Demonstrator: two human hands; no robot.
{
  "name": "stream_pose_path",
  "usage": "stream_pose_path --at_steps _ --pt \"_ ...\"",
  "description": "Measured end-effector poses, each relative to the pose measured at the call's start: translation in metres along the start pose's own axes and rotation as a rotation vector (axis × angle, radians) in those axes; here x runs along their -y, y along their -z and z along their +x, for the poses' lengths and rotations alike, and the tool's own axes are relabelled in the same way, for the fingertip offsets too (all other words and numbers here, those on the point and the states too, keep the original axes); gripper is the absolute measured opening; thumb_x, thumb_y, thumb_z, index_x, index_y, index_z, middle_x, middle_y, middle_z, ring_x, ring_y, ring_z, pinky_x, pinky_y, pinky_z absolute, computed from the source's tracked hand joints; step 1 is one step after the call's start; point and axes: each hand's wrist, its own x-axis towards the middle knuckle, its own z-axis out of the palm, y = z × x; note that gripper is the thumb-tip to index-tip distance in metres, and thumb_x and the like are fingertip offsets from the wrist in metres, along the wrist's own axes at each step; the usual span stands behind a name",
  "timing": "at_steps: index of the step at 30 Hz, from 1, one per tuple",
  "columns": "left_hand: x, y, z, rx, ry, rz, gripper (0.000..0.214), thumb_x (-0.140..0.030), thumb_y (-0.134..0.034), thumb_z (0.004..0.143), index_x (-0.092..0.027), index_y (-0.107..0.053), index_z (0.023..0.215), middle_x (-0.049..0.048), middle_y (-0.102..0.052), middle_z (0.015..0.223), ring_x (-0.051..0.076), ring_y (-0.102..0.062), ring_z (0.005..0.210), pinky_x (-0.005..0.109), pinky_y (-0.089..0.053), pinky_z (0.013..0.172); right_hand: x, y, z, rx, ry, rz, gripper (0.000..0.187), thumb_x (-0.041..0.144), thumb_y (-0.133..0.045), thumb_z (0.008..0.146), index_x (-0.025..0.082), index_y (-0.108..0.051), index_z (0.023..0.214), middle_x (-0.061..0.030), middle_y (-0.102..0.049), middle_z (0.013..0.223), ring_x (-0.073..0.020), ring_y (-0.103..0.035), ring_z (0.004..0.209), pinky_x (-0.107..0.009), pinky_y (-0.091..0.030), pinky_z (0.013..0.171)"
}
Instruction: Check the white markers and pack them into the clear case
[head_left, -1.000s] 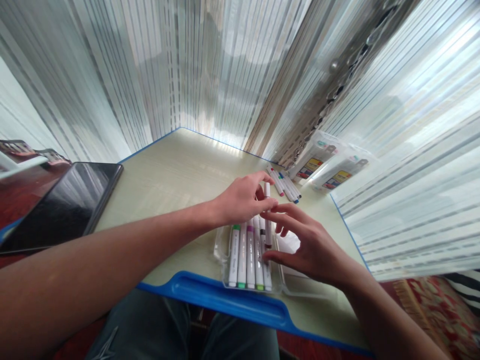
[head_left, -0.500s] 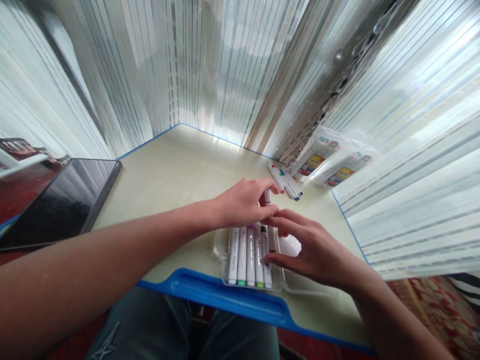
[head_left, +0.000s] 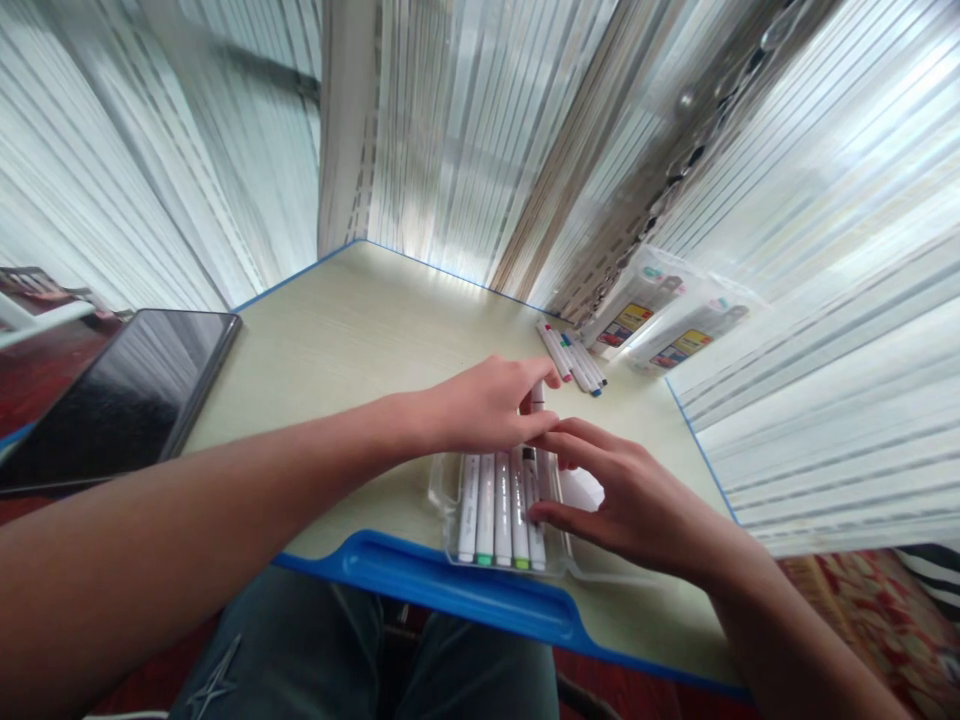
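My left hand (head_left: 499, 405) has its thumb and forefinger closed around the upper end of a white marker (head_left: 538, 396). The lower part of that marker passes behind my right fingertips, over the right side of a clear plastic case (head_left: 555, 572). Several white markers (head_left: 502, 515) lie side by side in the case, with green and pale ends toward me. My right hand (head_left: 630, 490) is at the case's right side, fingers apart. Its thumb rests against the rightmost marker of the row, and its forefinger meets my left thumb.
Several loose markers (head_left: 576, 360) lie at the back right, beside two clear packages (head_left: 649, 320) with yellow labels. A black tablet (head_left: 127, 390) is at the left edge. The table (head_left: 360, 330) has a blue rim and a blue front groove (head_left: 457, 592); striped curtains (head_left: 450, 130) hang behind.
My view has shifted slightly. Both hands, the held marker and the case stay almost in the same place. The curtain at the back left hangs differently.
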Motion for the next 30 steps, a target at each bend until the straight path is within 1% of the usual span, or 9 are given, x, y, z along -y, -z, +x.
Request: stream_pose_path --at_steps 7,12,20,26,30 --pt "-0.0014 0.0016 -0.0005 0.024 -0.014 0.033 0.034 -0.027 -0.06 0.09 -0.012 -0.063 0.12 0.0064 -0.074 0.087 0.017 -0.066 0.075 0.026 -0.045 0.067 0.0001 0.0004 -0.0004 0.013 -0.008 -0.002 0.048 0.042 -0.071 0.09 0.022 -0.057 0.131 -0.0091 -0.065 0.124 -0.0226 -0.066 0.103 -0.039 -0.057 0.093" --pt "-0.0006 0.0009 -0.0007 0.034 -0.071 0.095 0.026 -0.028 -0.057 0.093 -0.014 -0.069 0.111 0.0061 -0.074 0.086 0.016 -0.064 0.071 0.026 -0.043 0.065 -0.0005 -0.0005 0.0 0.004 -0.007 -0.006 0.045 0.043 -0.07 0.091 0.022 -0.058 0.129 -0.0094 -0.065 0.125 -0.0228 -0.067 0.105 -0.039 -0.057 0.094" --pt "0.0004 -0.0006 -0.0013 0.025 -0.113 0.149 0.024 -0.027 -0.055 0.094 -0.015 -0.071 0.108 0.0057 -0.074 0.084 0.016 -0.064 0.069 0.026 -0.041 0.063 0.0028 -0.001 -0.0021 0.009 -0.021 -0.035 0.043 0.042 -0.065 0.095 0.022 -0.057 0.132 -0.0119 -0.062 0.133 -0.0269 -0.065 0.117 -0.044 -0.056 0.097" --pt "-0.0002 -0.001 -0.0021 0.034 -0.14 0.189 0.025 -0.027 -0.054 0.095 -0.015 -0.07 0.109 0.0061 -0.075 0.085 0.017 -0.065 0.072 0.027 -0.042 0.064 0.0027 -0.0014 -0.0037 0.042 -0.05 -0.053 0.042 0.044 -0.061 0.097 0.022 -0.057 0.133 -0.014 -0.064 0.131 -0.0292 -0.065 0.115 -0.047 -0.056 0.096" --pt "-0.0008 -0.0009 -0.0027 0.037 -0.147 0.203 0.026 -0.028 -0.053 0.096 -0.014 -0.069 0.111 0.0063 -0.075 0.086 0.018 -0.065 0.075 0.028 -0.042 0.066 0.0032 -0.0005 -0.0033 0.064 -0.06 -0.058 0.037 0.043 -0.06 0.097 0.023 -0.058 0.129 -0.0141 -0.065 0.131 -0.0299 -0.064 0.116 -0.048 -0.055 0.098"
